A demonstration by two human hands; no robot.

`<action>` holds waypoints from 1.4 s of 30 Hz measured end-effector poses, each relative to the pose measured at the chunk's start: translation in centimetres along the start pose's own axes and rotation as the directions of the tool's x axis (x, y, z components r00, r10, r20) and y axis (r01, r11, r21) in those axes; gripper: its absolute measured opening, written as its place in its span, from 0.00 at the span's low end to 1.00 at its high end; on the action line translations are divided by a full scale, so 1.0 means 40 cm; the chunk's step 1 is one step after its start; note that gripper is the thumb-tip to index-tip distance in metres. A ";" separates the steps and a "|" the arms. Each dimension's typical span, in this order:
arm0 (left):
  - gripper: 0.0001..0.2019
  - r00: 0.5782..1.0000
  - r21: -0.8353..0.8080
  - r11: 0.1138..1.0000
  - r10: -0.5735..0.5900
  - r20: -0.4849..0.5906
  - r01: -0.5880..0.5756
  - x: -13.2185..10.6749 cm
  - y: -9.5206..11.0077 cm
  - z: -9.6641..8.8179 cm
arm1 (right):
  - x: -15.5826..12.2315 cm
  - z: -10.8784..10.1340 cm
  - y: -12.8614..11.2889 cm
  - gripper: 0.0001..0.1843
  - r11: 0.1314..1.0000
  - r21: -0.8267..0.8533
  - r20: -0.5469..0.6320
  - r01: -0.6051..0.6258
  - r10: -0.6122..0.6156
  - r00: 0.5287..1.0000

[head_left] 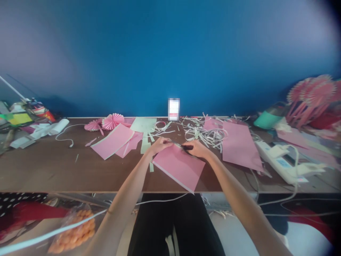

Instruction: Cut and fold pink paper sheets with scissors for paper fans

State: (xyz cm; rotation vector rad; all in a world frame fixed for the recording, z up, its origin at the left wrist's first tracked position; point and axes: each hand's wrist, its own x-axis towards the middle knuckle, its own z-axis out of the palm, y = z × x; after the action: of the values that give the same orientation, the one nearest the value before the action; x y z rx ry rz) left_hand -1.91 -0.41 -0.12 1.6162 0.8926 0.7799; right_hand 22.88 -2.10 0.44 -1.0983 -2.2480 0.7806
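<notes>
Paper sheet [179, 167], pink, at the middle of the brown table [66, 170], turned cornerwise, near corner reaching the front edge, pale band along the lower left side. Left hand [161, 145] closed on the sheet close to its far corner, thumb and fingers pinching the margin. Right hand [196, 148] just beside, across that same corner, wrapped around a dark tool [183, 146], probably scissors, though too small and blurred to be sure.

Left of the sheet, more pink sheets [112, 142] overlapping, with folded paper rosettes [113, 121] behind them and pale green paper [145, 125] close by. Farther left, a white cable [64, 139] curling over the tabletop. Beyond the hands, a lit screen [174, 109] upright near the blue wall [170, 53].

Right of the hands, a loose tangle of white strips [210, 135], then a large pink sheet [241, 145] lying flat. Past that, a white power strip [271, 160] with plugs in it. At far right, taller rosettes [311, 90] grouped together. Below the table, at left, a clear bag of orange balls [77, 231].
</notes>
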 end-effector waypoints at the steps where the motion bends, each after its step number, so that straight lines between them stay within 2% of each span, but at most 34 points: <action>1: 0.17 1.000 -0.004 1.000 -0.002 0.003 0.002 -0.001 0.000 0.000 | 0.000 -0.001 -0.001 0.20 1.000 0.000 0.001 -0.003 0.003 1.000; 7: 0.19 0.999 -0.026 0.999 -0.043 0.028 0.043 -0.006 0.001 0.000 | 0.000 0.000 0.006 0.20 1.000 0.001 -0.008 0.002 -0.002 1.000; 13: 0.17 1.000 0.001 1.000 0.015 0.019 -0.015 -0.002 -0.003 -0.003 | 0.004 0.003 0.024 0.20 1.000 -0.014 -0.020 0.010 -0.010 1.000; 18: 0.19 1.000 -0.005 1.000 0.005 -0.016 -0.005 0.000 -0.005 -0.004 | 0.004 -0.004 0.035 0.20 1.000 -0.010 -0.079 -0.014 0.013 0.997; 26: 0.16 0.998 0.017 1.000 0.013 -0.056 -0.013 -0.003 0.004 0.001 | -0.006 -0.013 0.032 0.22 0.999 0.046 0.013 -0.013 0.012 1.000; 35: 0.17 0.996 0.076 0.995 0.066 -0.066 -0.061 -0.001 0.005 0.000 | -0.005 -0.007 0.043 0.23 0.998 0.059 0.013 -0.027 0.026 1.000; 42: 0.16 0.996 0.071 0.994 0.080 -0.034 -0.077 0.001 0.001 -0.001 | -0.002 -0.004 0.057 0.23 0.999 0.033 0.004 -0.014 0.014 1.000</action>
State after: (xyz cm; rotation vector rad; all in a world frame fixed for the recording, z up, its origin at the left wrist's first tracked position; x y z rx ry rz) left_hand -1.92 -0.38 -0.06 1.7117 0.8955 0.8431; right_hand 24.21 -0.97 -1.02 -1.0989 -2.2250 0.8226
